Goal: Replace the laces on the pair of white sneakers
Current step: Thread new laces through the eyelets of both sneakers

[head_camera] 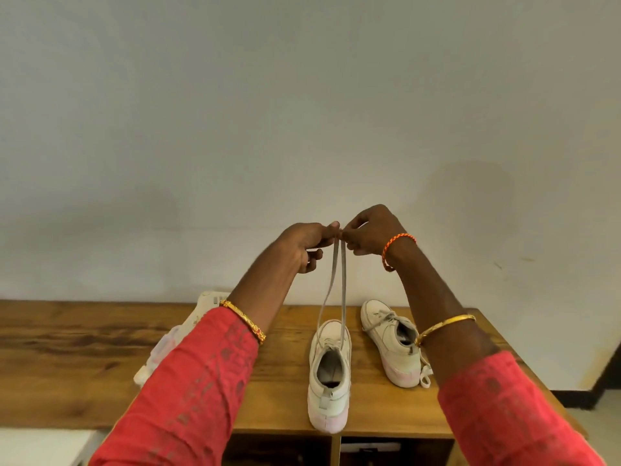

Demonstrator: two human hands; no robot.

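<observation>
Sleeves: 2, red w/ dark print, closest to my cam; I see left sleeve (188,391) and right sleeve (504,408) running up from the bottom corners.
Bangles: 2 gold, one per forearm; left bangle (243,320), right bangle (443,326).
Thread band: 1, orange, on the right wrist (396,245).
Left hand (304,242): raised above the table, thumb + forefinger pinching the lace tips; other fingers curled loosely under.
Right hand (369,232): same height, fingertips meeting the left's, pinching the same lace tips; rest of fingers curled in.
Lace (337,284): 1, greyish, 2 strands hanging from the pinch point down to the near sneaker, strands close together up top, spreading a bit lower down.
Sneakers: 2, white, pinkish tint at the heels, both on the table, apart from each other.
Near sneaker (329,375): centre, heel toward me at the front edge, upright; the held lace goes into its front eyelets. Can't tell how many eyelets are threaded.
Far sneaker (391,341): to the right, angled, heel nearer me, laced; loose lace ends lie by its heel.
Table (84,348): 1, wood, against a pale wall (235,112); open compartments below the front edge.
Bag (174,338): 1, pale plastic, left of the sneakers, partly behind my view of the left arm; contents unclear.
</observation>
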